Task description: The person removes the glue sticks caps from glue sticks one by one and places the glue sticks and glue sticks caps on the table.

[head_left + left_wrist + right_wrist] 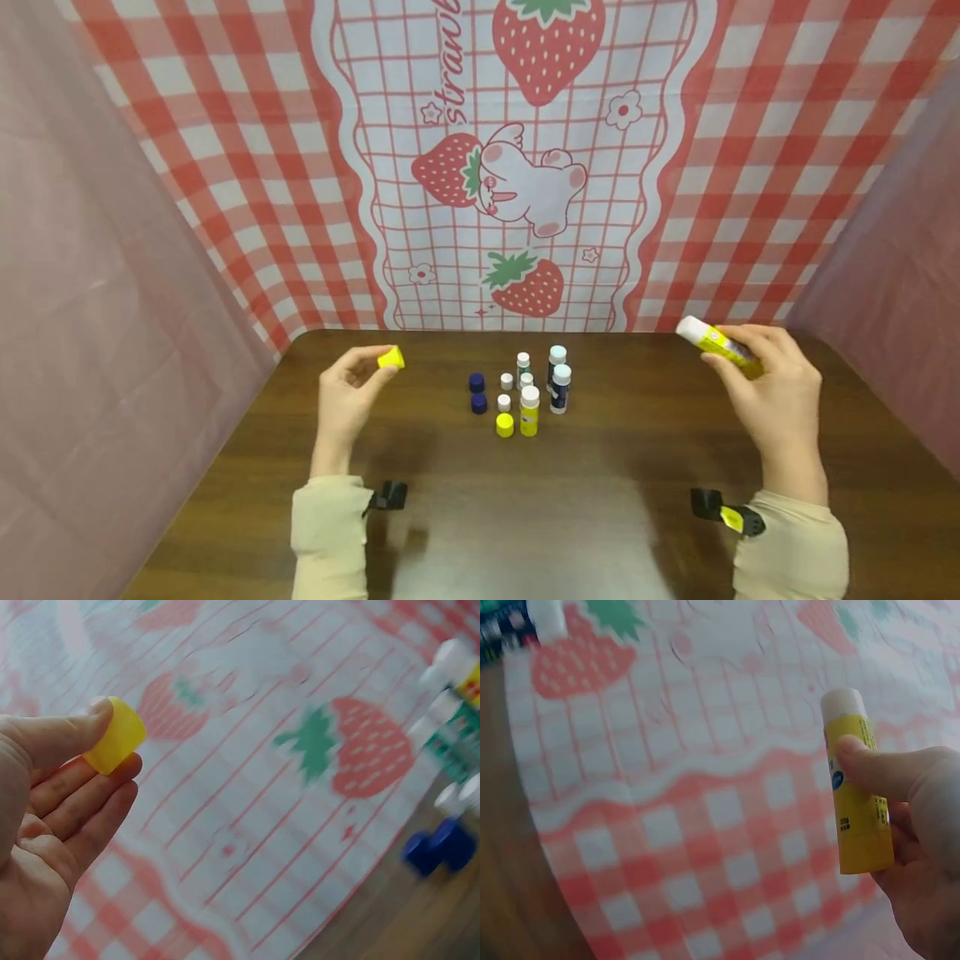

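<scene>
My left hand [347, 396] is raised over the left part of the table and pinches a yellow cap [391, 358] between thumb and fingers. In the left wrist view the same cap [117, 736] sits at the fingertips. On the right, my right hand [780, 387] grips a yellow glue stick [856, 791], its white top bare and tilted up toward the left in the head view. Between the hands stand a yellow glue stick [529, 414] with a white top, a loose yellow cap [505, 426], dark blue glue sticks [559, 392] and small white-topped green ones [523, 367].
Two dark blue caps [477, 403] and two small white caps [504, 403] stand left of the upright sticks. The brown wooden table [540, 517] ends at a strawberry-print cloth [517, 208] behind. Pale pink cloths hang at both sides.
</scene>
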`<state>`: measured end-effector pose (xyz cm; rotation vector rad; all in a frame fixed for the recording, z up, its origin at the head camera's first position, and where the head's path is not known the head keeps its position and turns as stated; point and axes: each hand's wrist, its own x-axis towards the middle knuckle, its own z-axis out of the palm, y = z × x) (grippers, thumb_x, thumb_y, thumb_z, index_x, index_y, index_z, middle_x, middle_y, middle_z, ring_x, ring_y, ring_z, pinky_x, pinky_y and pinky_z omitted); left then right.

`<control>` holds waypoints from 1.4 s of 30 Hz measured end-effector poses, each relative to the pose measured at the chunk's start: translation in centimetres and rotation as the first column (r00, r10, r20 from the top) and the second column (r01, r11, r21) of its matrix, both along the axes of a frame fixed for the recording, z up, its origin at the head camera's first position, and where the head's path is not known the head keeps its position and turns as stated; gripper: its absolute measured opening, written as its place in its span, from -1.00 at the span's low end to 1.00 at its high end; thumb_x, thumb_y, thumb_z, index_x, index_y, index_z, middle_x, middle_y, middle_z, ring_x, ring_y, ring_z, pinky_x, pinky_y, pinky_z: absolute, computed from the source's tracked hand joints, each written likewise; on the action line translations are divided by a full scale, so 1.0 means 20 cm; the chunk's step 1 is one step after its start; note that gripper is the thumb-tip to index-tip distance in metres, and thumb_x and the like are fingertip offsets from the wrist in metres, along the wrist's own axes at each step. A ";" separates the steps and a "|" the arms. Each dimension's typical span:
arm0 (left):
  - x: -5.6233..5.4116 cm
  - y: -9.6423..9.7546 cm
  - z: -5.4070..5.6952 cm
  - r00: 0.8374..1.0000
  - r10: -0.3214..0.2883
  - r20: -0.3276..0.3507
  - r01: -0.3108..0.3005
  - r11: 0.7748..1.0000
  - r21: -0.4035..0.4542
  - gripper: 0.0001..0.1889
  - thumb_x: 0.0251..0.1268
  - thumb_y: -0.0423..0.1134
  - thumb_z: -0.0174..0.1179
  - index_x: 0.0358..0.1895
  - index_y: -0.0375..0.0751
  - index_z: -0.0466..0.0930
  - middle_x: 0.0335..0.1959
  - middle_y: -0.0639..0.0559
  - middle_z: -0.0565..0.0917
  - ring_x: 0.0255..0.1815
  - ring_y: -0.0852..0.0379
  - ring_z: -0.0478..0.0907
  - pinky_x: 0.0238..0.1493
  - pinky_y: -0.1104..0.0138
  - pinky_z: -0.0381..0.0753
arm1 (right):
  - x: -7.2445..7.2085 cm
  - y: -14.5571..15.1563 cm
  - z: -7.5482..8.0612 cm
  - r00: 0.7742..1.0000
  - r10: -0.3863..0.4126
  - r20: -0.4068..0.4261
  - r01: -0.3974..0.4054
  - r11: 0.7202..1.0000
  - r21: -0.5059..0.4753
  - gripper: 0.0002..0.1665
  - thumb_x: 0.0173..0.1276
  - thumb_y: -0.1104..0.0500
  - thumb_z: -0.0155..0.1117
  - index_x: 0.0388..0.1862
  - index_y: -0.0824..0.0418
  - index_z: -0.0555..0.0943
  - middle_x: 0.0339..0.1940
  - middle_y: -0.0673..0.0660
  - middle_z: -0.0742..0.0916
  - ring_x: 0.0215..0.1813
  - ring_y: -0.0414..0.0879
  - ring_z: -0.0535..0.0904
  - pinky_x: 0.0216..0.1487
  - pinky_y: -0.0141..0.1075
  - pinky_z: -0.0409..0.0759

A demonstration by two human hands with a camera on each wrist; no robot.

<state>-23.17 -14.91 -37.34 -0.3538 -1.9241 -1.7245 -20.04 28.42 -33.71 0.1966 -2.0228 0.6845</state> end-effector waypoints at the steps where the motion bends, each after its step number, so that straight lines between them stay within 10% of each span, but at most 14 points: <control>1: -0.01 0.02 0.00 0.999 -0.030 0.011 0.030 0.999 -0.035 -0.73 0.02 -0.42 0.28 -0.15 -0.43 0.58 -0.25 0.03 0.69 -0.28 0.28 0.58 -0.18 0.46 0.55 | -0.01 -0.02 0.00 1.000 0.028 0.011 -0.028 1.000 0.012 -0.56 -0.18 0.42 0.48 -0.21 0.35 0.64 -0.27 0.27 0.63 -0.23 -0.11 0.45 -0.17 -0.72 0.15; 7: 0.05 0.15 0.06 0.989 -0.127 0.072 0.138 0.974 -0.178 -0.74 0.13 -0.35 0.22 -0.11 -0.39 0.57 -0.30 -0.25 0.64 -0.33 0.24 0.55 -0.20 0.40 0.55 | -0.07 -0.18 -0.05 0.984 0.156 0.083 -0.159 0.987 0.035 -0.59 -0.12 0.36 0.47 -0.19 0.31 0.63 -0.27 0.19 0.63 -0.26 -0.07 0.48 -0.23 -0.69 0.24; 15: 0.09 0.21 0.12 0.992 -0.091 0.089 0.109 0.968 -0.227 -0.78 0.27 -0.31 0.08 -0.14 -0.37 0.60 -0.26 -0.18 0.65 -0.36 0.19 0.46 -0.31 0.42 0.43 | -0.10 -0.27 -0.11 0.959 0.217 0.180 -0.219 0.976 -0.005 -0.63 -0.03 0.21 0.45 -0.18 0.21 0.64 -0.27 0.10 0.65 -0.27 -0.33 0.40 -0.32 -0.56 0.35; 27: 0.07 0.22 0.09 0.970 -0.117 0.213 0.174 0.946 -0.273 -0.76 0.26 -0.25 0.11 -0.10 -0.29 0.59 -0.35 -0.14 0.61 -0.37 0.11 0.47 -0.33 0.42 0.44 | -0.11 -0.30 -0.14 0.912 0.237 0.336 -0.233 0.971 -0.055 -0.70 0.07 0.18 0.37 -0.19 0.23 0.59 -0.30 0.13 0.67 -0.30 -0.10 0.50 -0.30 -0.52 0.42; 36: 0.04 0.24 0.06 0.967 -0.116 0.228 0.180 0.942 -0.283 -0.72 0.13 -0.30 0.23 -0.08 -0.28 0.56 -0.24 -0.16 0.64 -0.27 0.02 0.53 -0.18 0.27 0.52 | -0.12 -0.32 -0.15 0.882 0.290 0.371 -0.257 0.957 -0.135 -0.62 0.09 0.21 0.35 -0.13 0.25 0.44 -0.30 0.14 0.66 -0.30 -0.31 0.48 -0.26 -0.61 0.43; 42: 0.02 0.24 0.04 0.965 -0.113 0.235 0.186 0.931 -0.313 -0.73 0.12 -0.35 0.23 -0.09 -0.33 0.56 -0.17 -0.19 0.65 -0.23 -0.04 0.54 -0.13 0.16 0.51 | -0.14 -0.34 -0.17 0.845 0.356 0.398 -0.309 0.934 -0.180 -0.49 0.10 0.29 0.32 0.04 0.32 0.39 -0.22 0.23 0.67 -0.21 -0.06 0.59 -0.16 -0.24 0.58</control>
